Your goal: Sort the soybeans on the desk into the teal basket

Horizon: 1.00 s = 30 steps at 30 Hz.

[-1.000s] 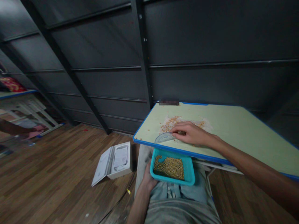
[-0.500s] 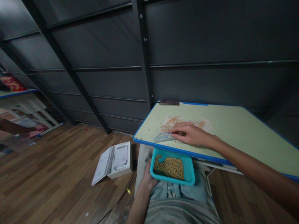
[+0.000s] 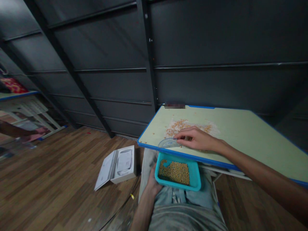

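My left hand [image 3: 153, 182] grips the left side of a turquoise plastic tray [image 3: 196, 176] at my lap, just below the table's edge. Round yellowish beans [image 3: 178, 173] cover much of the tray's bottom. On the tabletop, my right hand [image 3: 192, 138] is closed with its thumb and fingertips at the right end of a clear half-round protractor [image 3: 168, 143], which lies near the front edge. Beyond the fingers, orange-yellow grains [image 3: 178, 124] are scattered over a whitish powdery patch. What the palm covers is hidden.
The pale table [image 3: 231, 128] has a blue rim, with a blurred dark object [image 3: 175, 106] at its back edge. An open white box [image 3: 124, 163] and a cable [image 3: 120, 207] lie on the wooden floor. Dark wall panels stand behind. At far left is another person's arm [image 3: 16, 129].
The protractor has shifted very slightly left and toward the front edge, with my right hand at its end. My left hand and the tray stay in place.
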Available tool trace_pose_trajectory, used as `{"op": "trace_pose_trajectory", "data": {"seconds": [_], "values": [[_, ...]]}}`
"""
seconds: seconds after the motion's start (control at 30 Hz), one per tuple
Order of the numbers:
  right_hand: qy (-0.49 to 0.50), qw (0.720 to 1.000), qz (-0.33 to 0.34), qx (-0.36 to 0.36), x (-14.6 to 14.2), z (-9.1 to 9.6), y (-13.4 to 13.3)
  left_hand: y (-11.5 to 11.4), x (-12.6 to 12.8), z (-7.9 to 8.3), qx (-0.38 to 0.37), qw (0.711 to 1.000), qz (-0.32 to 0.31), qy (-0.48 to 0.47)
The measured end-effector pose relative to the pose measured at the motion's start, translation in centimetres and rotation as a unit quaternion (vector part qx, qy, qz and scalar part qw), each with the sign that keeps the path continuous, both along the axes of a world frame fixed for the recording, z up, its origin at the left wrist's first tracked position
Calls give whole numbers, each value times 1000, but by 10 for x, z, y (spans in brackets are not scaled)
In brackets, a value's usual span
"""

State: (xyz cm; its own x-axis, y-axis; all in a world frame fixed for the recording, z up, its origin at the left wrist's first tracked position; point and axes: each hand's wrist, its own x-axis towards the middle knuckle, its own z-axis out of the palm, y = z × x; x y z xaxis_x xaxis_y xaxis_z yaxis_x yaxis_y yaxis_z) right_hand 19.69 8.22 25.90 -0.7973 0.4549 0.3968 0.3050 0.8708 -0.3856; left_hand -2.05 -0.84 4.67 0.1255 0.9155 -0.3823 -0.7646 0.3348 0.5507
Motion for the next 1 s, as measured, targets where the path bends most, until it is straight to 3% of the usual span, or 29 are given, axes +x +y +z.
{"op": "trace_pose_trajectory", "data": {"seconds": [1.0], "values": [[-20,997,-25,-67,4,3,0,-1,-2,-2,5,1000,-5,11]]}}
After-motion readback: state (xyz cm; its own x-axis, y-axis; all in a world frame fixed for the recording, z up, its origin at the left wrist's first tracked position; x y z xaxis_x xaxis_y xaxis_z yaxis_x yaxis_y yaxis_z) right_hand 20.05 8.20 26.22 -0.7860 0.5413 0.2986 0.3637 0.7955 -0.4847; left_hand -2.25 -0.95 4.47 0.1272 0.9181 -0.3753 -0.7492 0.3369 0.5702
